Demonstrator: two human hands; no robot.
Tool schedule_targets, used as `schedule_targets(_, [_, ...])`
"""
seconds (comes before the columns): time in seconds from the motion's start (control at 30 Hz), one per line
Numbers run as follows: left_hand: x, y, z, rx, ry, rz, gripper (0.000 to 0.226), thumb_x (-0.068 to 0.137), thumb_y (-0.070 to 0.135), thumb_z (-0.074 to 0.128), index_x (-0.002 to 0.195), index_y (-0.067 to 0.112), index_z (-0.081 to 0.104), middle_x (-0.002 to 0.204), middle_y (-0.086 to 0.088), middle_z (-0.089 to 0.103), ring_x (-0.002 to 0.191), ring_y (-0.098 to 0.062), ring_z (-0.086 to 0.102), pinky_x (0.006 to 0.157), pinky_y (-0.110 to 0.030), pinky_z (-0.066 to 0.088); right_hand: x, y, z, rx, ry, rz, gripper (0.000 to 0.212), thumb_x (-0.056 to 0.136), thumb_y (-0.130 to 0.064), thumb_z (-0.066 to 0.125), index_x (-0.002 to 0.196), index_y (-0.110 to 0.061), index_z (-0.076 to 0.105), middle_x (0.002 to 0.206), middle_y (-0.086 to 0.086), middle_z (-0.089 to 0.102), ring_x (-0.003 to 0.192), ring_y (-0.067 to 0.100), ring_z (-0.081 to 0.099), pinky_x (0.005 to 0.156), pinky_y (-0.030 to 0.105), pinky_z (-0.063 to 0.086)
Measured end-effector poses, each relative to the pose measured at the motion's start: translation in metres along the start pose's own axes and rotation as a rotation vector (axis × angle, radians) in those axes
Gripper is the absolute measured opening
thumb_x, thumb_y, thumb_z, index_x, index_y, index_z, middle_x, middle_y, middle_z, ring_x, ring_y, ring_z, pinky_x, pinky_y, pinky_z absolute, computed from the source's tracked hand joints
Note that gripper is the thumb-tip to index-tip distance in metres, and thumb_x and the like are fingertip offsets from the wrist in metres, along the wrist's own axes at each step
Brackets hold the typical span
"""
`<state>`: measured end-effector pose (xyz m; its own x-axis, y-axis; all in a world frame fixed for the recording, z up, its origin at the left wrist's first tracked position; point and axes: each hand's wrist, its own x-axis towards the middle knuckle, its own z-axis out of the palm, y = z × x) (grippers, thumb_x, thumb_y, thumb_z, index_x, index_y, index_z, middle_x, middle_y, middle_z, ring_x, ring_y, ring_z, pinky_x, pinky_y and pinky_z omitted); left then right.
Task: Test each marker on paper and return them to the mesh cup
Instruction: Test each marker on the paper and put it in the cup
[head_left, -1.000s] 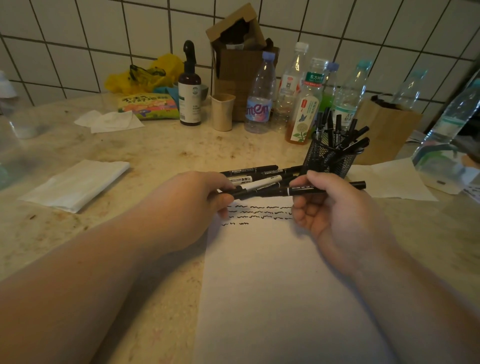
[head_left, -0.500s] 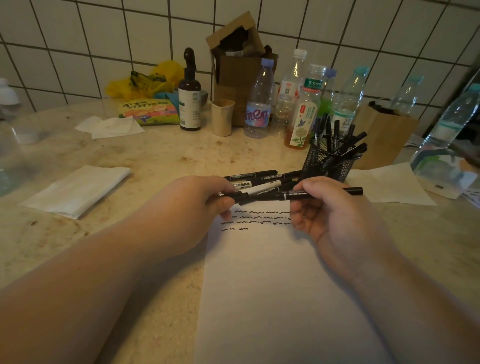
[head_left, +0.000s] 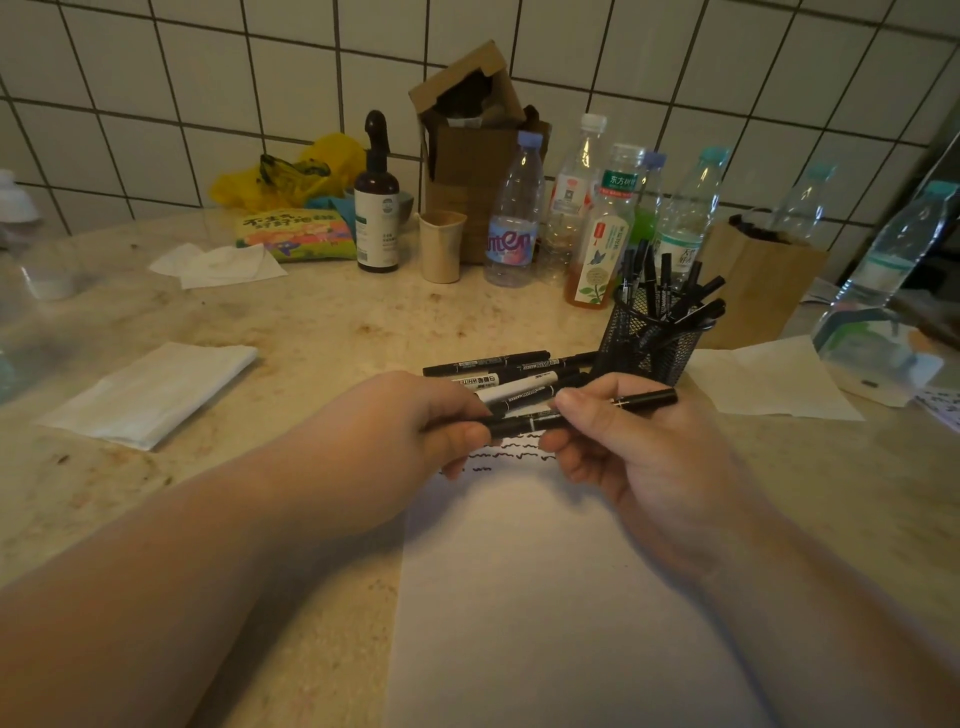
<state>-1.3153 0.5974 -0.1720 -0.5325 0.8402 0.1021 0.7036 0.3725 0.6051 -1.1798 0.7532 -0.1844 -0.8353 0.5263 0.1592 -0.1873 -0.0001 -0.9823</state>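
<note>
Marble tabletop (head_left: 322, 332), white paper (head_left: 545, 597) at its near edge. Black mesh cup (head_left: 649, 338) with markers beyond the paper's far right corner. Left hand (head_left: 410, 431) and right hand (head_left: 623, 441) pinching one black marker (head_left: 644, 400) above the paper's far edge.

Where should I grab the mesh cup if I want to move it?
Hold the mesh cup low around its round wall, coming from the near side by the paper. Markers fan out of its top, and bottles stand close behind it, so top and back are crowded.
</note>
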Motion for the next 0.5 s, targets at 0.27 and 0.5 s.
schedule_targets(0.27, [-0.0021,0.0012,-0.0065,-0.201,-0.163,-0.007,0.023,0.096,0.026,0.056,0.083,0.033,0.073,0.064,0.010,0.066,0.059,0.000,0.054,0.067,-0.026,0.043,-0.0018,-0.0044,-0.0037,-0.054,-0.100,-0.033,0.015,0.080,-0.023,0.069,0.081,-0.010,0.076,0.069,0.016,0.070,0.060,0.021,0.063,0.057,0.028,0.052])
schedule_targets(0.5, [0.0068,-0.0053,-0.0011,-0.026,-0.038,-0.026,0.013,0.093,0.044,0.055,0.091,0.039,0.067,0.080,0.014,0.069,0.071,-0.002,0.060,0.072,-0.026,0.050,-0.0023,-0.0065,-0.0054,-0.121,-0.009,-0.115,0.022,0.088,-0.033,0.056,0.088,-0.020,0.074,0.063,0.007,0.062,0.056,0.017,0.053,0.054,0.026,0.044])
